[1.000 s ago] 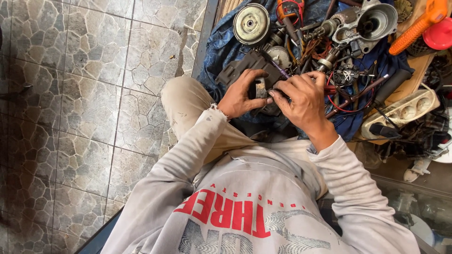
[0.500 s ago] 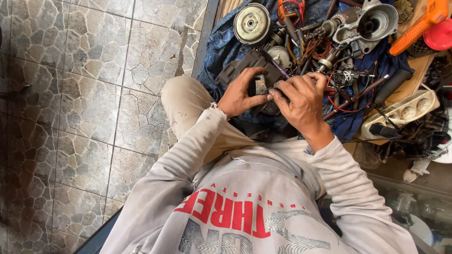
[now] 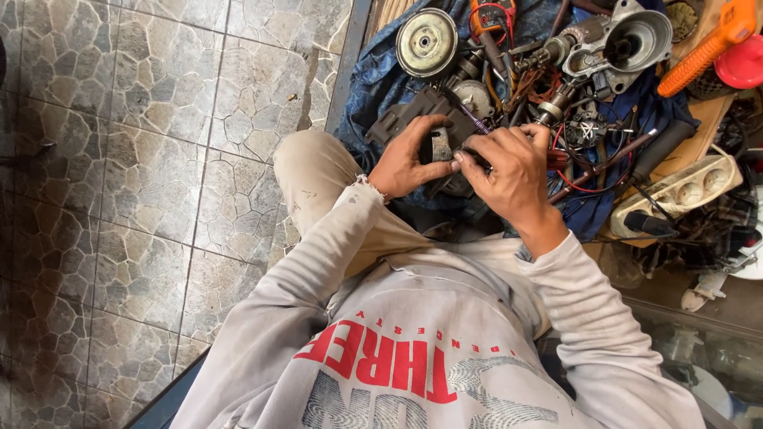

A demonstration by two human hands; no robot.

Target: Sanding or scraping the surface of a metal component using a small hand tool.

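1. Two bare hands are meeting over a dark grey plastic tool housing [image 3: 425,119], which is lying on a crumpled blue cloth [image 3: 373,75] just above the person's knee.
2. Left hand [image 3: 405,159] is wrapping its fingers round the housing's near side, seemingly steadying it.
3. Right hand [image 3: 513,171] is curling its fingertips onto the top; whether they are pinching a small part, I cannot tell.
4. Crowding the work are a round grey metal disc [image 3: 427,41], a silver cast-metal gear casing [image 3: 628,40], red wires [image 3: 584,171], an orange plastic handle [image 3: 703,48] and a cream power strip [image 3: 679,195].
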